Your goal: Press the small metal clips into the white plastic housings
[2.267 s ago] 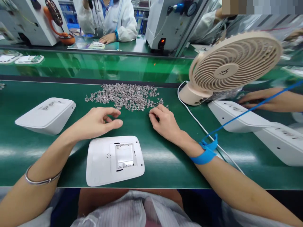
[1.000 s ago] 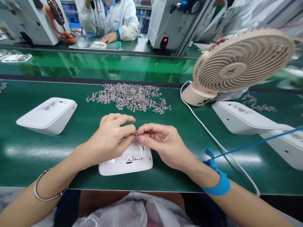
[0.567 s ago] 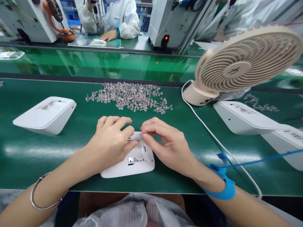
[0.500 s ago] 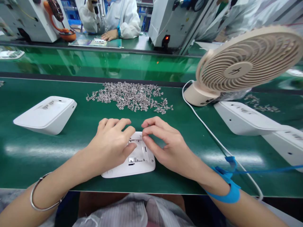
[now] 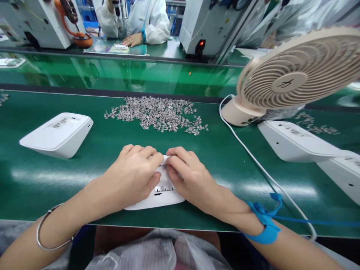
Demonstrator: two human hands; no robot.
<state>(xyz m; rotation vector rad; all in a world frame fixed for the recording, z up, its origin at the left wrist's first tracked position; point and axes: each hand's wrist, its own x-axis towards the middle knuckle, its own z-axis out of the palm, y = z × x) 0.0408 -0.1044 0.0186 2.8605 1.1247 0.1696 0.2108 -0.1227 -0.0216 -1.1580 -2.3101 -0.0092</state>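
A white plastic housing (image 5: 165, 195) lies on the green table at the front middle, its inner side with slots and small metal parts facing up. Over its left part rests my left hand (image 5: 135, 172), fingers curled at the housing's far edge. My right hand (image 5: 194, 176) covers the right part, with curled fingertips close to those of my left hand. Whatever the fingertips hold, if anything, is hidden. Beyond the hands is a spread heap of small metal clips (image 5: 157, 112).
Another white housing (image 5: 60, 133) stands at the left. To the right are a beige fan (image 5: 289, 80), its white cable (image 5: 253, 157) and two overlapping white housings (image 5: 295, 140). A blue strap (image 5: 264, 225) circles my right wrist. Across the barrier, a person's hand (image 5: 133, 39) rests on a mat.
My right hand has moved down and left over the housing, its fingers more curled. My left fingers have drawn slightly down. The whole view has shifted a little.
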